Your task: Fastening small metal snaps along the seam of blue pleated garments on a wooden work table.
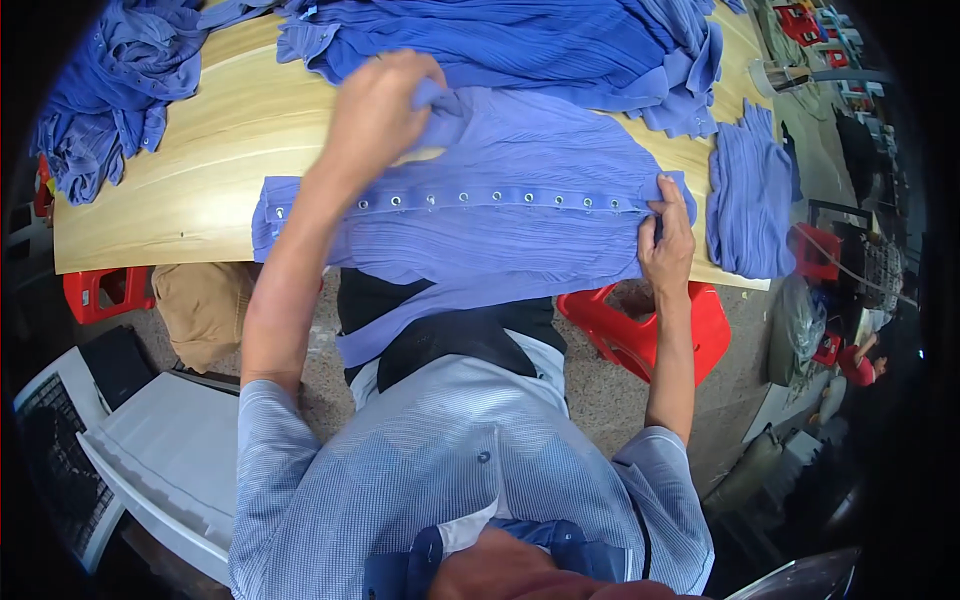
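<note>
A periwinkle-blue pleated shirt (500, 235) lies sideways along the near edge of the table, its row of ring-shaped snaps facing up. One sleeve of it droops over the edge toward my lap. My left hand (380, 115) is raised over the shirt's far side, fingers closed on a bunched part of its fabric, probably a sleeve. At the collar end on the right, my right hand (668, 240) rests with fingers stretched out on the cloth and the thumb apart.
The wooden table (200, 215) bears a pile of blue shirts (500, 45) at the back, another heap (130, 90) at far left and a folded garment (748, 195) at right. Red stools (705, 325) stand below. A white machine with a keyboard (165, 460) is at lower left.
</note>
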